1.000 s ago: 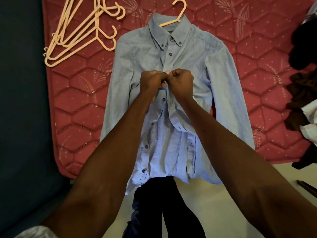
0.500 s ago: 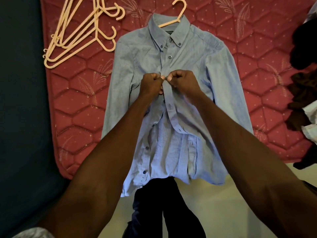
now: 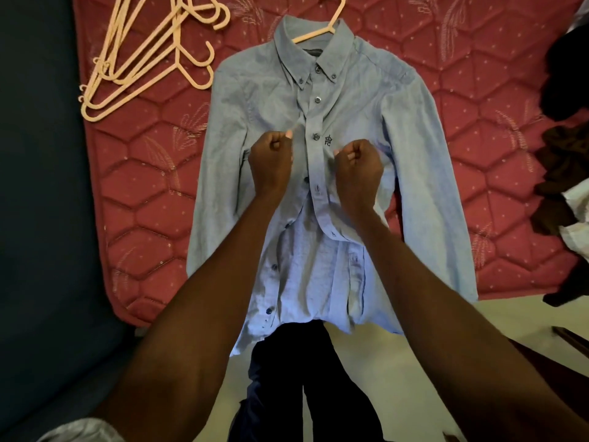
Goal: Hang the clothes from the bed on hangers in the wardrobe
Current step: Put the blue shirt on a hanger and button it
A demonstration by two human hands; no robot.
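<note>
**Blue shirt on its hanger at the mattress edge**

On the red quilted mattress (image 3: pixel 153 173) lies the light blue shirt (image 3: pixel 255 100), and we take that shirt as our landmark. Its tail hangs over the mattress's near edge, down in front of our dark trousers (image 3: pixel 287 378) and the pale floor (image 3: pixel 398 362). Left of the shirt a strip of bare mattress runs to the rounded corner, and beyond that edge is a dark blue surface (image 3: pixel 41 218). Up and left of the shirt's shoulder sits a loose stack of cream hangers (image 3: pixel 140 71), just clear of the sleeve. Right of the shirt there is open quilt, then a heap of dark and white clothes (image 3: pixel 564 173) at the frame's edge, well apart from the sleeve.

The shirt lies face up, sleeves straight down along its sides. A cream hanger (image 3: pixel 331 23) is inside the collar, its hook pointing away past the neckline. The collar tips are buttoned down, and the placket is closed through the top three dark buttons; a small dark crest sits beside the third. Below our hands the front falls open, showing the paler inside and a row of undone buttons along the left edge.

Our left hand (image 3: pixel 271 161) is curled tight, pinching the cloth left of the placket. Our right hand (image 3: pixel 358 167) is likewise a closed fist gripping the cloth right of it. The two fists sit apart, with the buttoned strip between them.
</note>
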